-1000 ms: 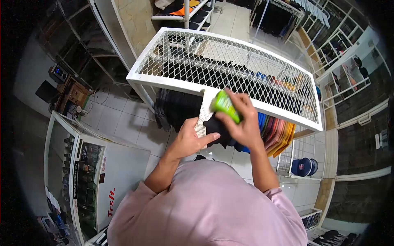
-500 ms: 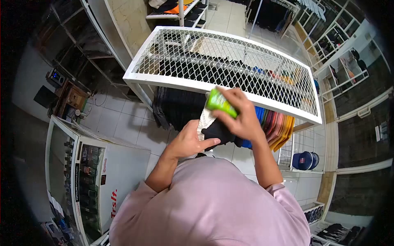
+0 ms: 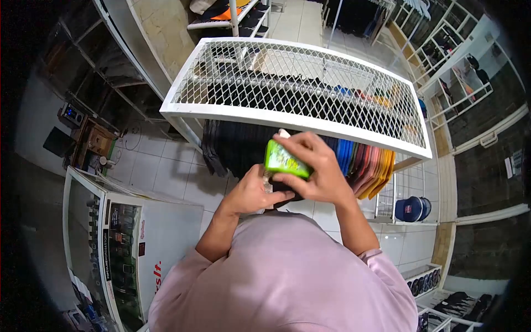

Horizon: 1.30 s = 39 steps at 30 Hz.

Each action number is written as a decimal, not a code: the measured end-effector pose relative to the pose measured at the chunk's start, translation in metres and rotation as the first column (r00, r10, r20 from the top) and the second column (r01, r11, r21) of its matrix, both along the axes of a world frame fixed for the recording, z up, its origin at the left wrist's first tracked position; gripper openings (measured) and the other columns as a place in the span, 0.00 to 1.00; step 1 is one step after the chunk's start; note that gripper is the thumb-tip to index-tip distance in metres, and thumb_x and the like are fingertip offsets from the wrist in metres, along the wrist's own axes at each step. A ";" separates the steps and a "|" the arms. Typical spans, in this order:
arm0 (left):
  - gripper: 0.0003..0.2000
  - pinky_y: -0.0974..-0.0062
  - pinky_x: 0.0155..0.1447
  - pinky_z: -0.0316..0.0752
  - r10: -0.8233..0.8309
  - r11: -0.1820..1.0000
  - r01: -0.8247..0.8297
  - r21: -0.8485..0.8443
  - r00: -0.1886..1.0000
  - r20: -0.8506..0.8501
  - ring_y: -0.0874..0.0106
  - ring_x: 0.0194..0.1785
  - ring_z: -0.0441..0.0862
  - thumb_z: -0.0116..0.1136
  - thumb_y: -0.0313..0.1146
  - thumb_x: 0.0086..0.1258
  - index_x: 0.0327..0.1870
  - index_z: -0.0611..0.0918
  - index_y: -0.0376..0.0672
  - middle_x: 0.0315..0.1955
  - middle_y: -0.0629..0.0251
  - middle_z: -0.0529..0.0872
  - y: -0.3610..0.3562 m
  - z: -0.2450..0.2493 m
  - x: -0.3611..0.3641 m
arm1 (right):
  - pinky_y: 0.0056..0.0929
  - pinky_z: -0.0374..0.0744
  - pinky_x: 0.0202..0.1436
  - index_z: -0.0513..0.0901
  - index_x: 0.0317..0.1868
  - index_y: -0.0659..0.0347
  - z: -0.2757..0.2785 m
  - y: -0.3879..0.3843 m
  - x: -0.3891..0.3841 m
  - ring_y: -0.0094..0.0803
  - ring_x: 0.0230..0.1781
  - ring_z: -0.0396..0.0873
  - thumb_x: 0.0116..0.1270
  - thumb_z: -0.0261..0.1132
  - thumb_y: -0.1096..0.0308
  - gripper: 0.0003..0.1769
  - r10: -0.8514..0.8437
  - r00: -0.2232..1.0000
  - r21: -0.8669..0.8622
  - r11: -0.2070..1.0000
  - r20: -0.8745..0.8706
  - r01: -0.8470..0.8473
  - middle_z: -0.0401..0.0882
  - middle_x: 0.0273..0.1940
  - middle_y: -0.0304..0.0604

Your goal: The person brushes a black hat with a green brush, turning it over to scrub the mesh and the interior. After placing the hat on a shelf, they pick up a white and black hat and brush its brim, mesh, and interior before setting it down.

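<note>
My right hand (image 3: 315,169) is closed around a small bright green packet (image 3: 285,160) with white and yellow print. It sits just in front of the hanging dark garments (image 3: 227,146). My left hand (image 3: 251,191) pinches a narrow white printed strip (image 3: 268,183), its thumb stretched toward my right hand. The packet overlaps most of the strip in this view, and a white tip shows above the packet. Something black is partly visible between my hands, below the packet.
A white mesh-topped rack (image 3: 298,119) stands ahead with dark, blue, pink and yellow garments (image 3: 370,171) beneath. At left is a glass display case (image 3: 119,238). A navy cap (image 3: 410,209) rests on a right-hand shelf. White floor tiles (image 3: 182,182) show between.
The green packet and my right hand have moved down and slightly left, over the strip, covering much of it. My left hand stays nearly in place. The view has shifted slightly.
</note>
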<state>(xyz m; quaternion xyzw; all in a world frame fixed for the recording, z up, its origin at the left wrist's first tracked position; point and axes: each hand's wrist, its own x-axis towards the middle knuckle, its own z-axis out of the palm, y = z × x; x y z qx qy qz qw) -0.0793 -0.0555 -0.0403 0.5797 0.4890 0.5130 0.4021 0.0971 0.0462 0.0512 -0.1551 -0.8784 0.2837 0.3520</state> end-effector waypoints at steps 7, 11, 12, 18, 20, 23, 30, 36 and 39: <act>0.29 0.75 0.59 0.78 -0.151 0.965 0.194 -0.178 0.961 0.231 0.79 0.53 0.81 0.78 0.22 0.59 0.63 0.80 0.33 0.52 0.66 0.87 -0.009 0.042 -0.004 | 0.37 0.80 0.53 0.83 0.66 0.64 -0.011 0.018 0.007 0.44 0.45 0.82 0.61 0.78 0.59 0.34 -0.161 0.987 -0.165 0.973 -0.004 0.158 0.81 0.47 0.54; 0.30 0.75 0.63 0.76 -0.273 0.927 0.313 -0.206 0.940 0.203 0.78 0.57 0.81 0.77 0.21 0.60 0.65 0.79 0.33 0.54 0.65 0.87 -0.003 0.048 -0.012 | 0.35 0.79 0.54 0.82 0.66 0.64 -0.014 0.022 0.007 0.40 0.46 0.82 0.63 0.78 0.59 0.33 -0.083 0.993 -0.243 0.968 -0.083 0.061 0.81 0.47 0.51; 0.30 0.75 0.63 0.76 -0.281 0.924 0.321 -0.207 0.938 0.201 0.78 0.57 0.81 0.77 0.21 0.60 0.65 0.79 0.33 0.54 0.65 0.87 -0.002 0.046 -0.012 | 0.35 0.78 0.55 0.83 0.66 0.65 -0.026 0.034 0.007 0.39 0.46 0.82 0.64 0.77 0.59 0.33 -0.129 0.988 -0.297 0.950 -0.082 0.100 0.82 0.46 0.51; 0.33 0.74 0.67 0.74 -0.293 0.919 0.358 -0.167 0.900 0.322 0.76 0.61 0.80 0.76 0.18 0.59 0.69 0.76 0.32 0.59 0.62 0.86 0.000 0.039 -0.006 | 0.31 0.77 0.54 0.83 0.66 0.66 -0.012 0.020 0.011 0.33 0.43 0.79 0.65 0.77 0.60 0.31 -0.090 0.991 -0.315 0.947 -0.100 0.054 0.81 0.44 0.47; 0.26 0.74 0.65 0.77 -0.347 0.900 0.403 -0.168 0.894 0.283 0.77 0.56 0.82 0.75 0.24 0.63 0.63 0.80 0.32 0.54 0.63 0.88 0.001 0.050 -0.011 | 0.31 0.76 0.54 0.82 0.66 0.65 -0.022 0.028 0.009 0.33 0.45 0.79 0.65 0.76 0.64 0.30 -0.118 0.986 -0.366 0.928 -0.115 0.069 0.80 0.44 0.47; 0.33 0.73 0.66 0.75 -0.349 0.887 0.422 -0.188 0.879 0.325 0.77 0.60 0.81 0.75 0.18 0.59 0.68 0.76 0.31 0.58 0.63 0.86 0.004 0.041 -0.010 | 0.29 0.76 0.55 0.82 0.66 0.66 -0.031 0.037 0.013 0.32 0.46 0.78 0.67 0.75 0.67 0.29 -0.262 0.959 -0.297 0.912 0.106 0.282 0.80 0.45 0.46; 0.34 0.72 0.68 0.73 -0.417 0.852 0.471 -0.226 0.874 0.249 0.77 0.61 0.79 0.76 0.18 0.59 0.69 0.75 0.30 0.61 0.60 0.85 0.005 0.036 -0.016 | 0.30 0.76 0.52 0.82 0.66 0.68 -0.032 0.031 0.014 0.31 0.43 0.78 0.69 0.74 0.63 0.28 -0.190 0.982 -0.403 0.899 -0.010 0.170 0.79 0.41 0.47; 0.28 0.74 0.67 0.74 -0.341 0.917 0.384 -0.106 0.895 0.286 0.77 0.59 0.80 0.75 0.22 0.64 0.66 0.79 0.32 0.57 0.63 0.87 -0.002 0.040 -0.004 | 0.29 0.76 0.54 0.82 0.65 0.69 -0.029 0.025 0.016 0.32 0.44 0.79 0.71 0.73 0.61 0.28 -0.248 0.950 -0.454 0.880 -0.189 0.139 0.81 0.43 0.48; 0.28 0.74 0.69 0.73 -0.383 0.890 0.438 -0.125 0.868 0.314 0.77 0.60 0.80 0.74 0.21 0.64 0.67 0.78 0.32 0.59 0.63 0.86 -0.003 0.042 -0.011 | 0.29 0.77 0.56 0.81 0.66 0.70 -0.040 0.024 0.014 0.32 0.47 0.80 0.72 0.72 0.62 0.28 -0.269 0.963 -0.455 0.858 -0.005 0.237 0.82 0.46 0.48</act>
